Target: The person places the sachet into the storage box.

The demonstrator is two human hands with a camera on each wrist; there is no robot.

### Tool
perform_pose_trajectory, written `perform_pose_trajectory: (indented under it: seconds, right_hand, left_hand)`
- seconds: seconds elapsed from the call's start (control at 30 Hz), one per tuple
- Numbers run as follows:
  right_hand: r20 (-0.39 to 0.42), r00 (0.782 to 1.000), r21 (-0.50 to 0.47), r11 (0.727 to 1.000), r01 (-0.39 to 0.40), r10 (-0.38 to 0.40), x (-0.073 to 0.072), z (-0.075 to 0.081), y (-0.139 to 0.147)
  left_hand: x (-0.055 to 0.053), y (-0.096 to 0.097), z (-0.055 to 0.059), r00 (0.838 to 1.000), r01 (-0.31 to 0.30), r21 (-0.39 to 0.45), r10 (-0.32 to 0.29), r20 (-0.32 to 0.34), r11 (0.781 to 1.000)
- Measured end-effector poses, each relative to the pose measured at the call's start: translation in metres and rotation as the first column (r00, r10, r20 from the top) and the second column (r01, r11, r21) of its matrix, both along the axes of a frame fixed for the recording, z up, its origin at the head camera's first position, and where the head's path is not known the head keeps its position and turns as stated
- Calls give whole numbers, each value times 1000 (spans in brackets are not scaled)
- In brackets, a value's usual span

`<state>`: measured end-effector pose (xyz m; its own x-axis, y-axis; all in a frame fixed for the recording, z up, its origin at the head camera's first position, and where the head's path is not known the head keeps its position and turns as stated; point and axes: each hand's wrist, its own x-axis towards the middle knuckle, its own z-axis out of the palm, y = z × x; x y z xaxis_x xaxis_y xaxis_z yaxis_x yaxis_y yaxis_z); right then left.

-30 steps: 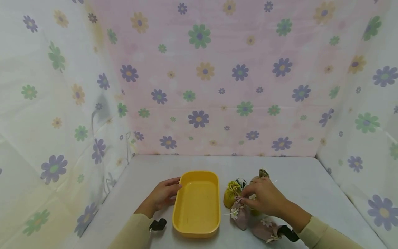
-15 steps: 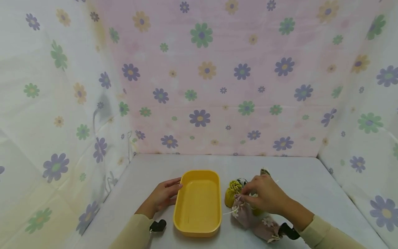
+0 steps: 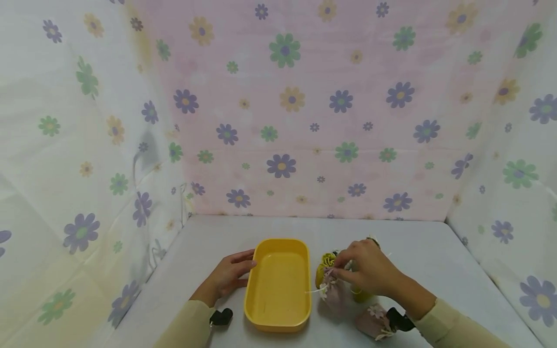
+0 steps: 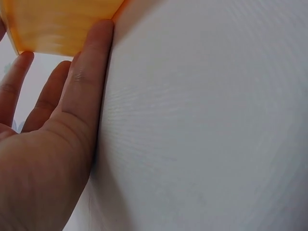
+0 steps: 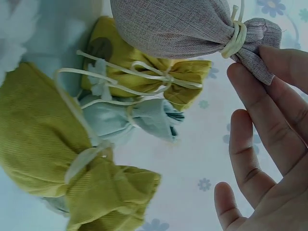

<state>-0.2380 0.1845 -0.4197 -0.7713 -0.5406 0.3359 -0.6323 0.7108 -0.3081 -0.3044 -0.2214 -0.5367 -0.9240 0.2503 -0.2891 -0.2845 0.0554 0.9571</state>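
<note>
L hand (image 3: 228, 274), fingers extended, touches yellow tray (image 3: 278, 290) on L side. R hand (image 3: 370, 270) pinches mauve pouch (image 3: 334, 296) by top, just R of tray; tied, contents hidden. Mustard pouches (image 5: 38, 134) nearby, also tied.

Lower centre of the frame: the tray (image 3: 278, 285) is free from above, its left side blocked by the left hand (image 3: 229, 274). To its right, a narrow gap (crossed by a white string (image 3: 316, 291)) ends at the pink bag (image 3: 334, 296) in the right hand (image 3: 367, 268). A yellow bag (image 3: 325, 262) crowds the space behind; a second pink bag (image 3: 369, 326) obstructs lower right. Bare table (image 3: 270, 227) extends beyond, up to the cloth wall (image 3: 304, 145).
</note>
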Motion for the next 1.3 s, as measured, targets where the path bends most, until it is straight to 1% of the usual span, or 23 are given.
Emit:
perform_pose_trajectory:
  seconds: [0.23, 0.4, 0.5, 0.63, 0.8, 0.93, 1.1, 1.3]
  right_hand:
    - [-34, 999, -63, 998, -28, 26, -3, 8, -5]
    - [-80, 995, -110, 992, -60, 52, -6, 12, -8]
    - [-103, 993, -127, 989, -75, 62, -8, 14, -11]
    - [-97, 993, -143, 986, -84, 71, -12, 18, -16]
    - [-82, 995, -171, 983, -66, 52, -15, 22, -24]
    - [-104, 994, -198, 978, -62, 42, -17, 25, -31]
    - [-116, 992, -222, 973, -67, 42, -26, 28, -43]
    - [-65, 998, -240, 970, -41, 26, -37, 25, -61]
  left_hand:
    - [2, -1, 1, 1000, 2, 13, -2, 1, 1000]
    - [3, -1, 1, 1000, 5, 27, -5, -11, 1000]
    - [4, -2, 1, 1000, -5, 30, 5, -10, 1000]
    - [5, -3, 1, 1000, -15, 35, 15, -8, 999]
    - [4, -3, 0, 1000, -14, 41, 14, -11, 999]
    - [4, -1, -1, 1000, -18, 37, 19, -11, 999]
    - [3, -1, -1, 1000, -28, 29, 28, -5, 999]
    - [3, -1, -2, 1000, -18, 40, 18, 3, 999]
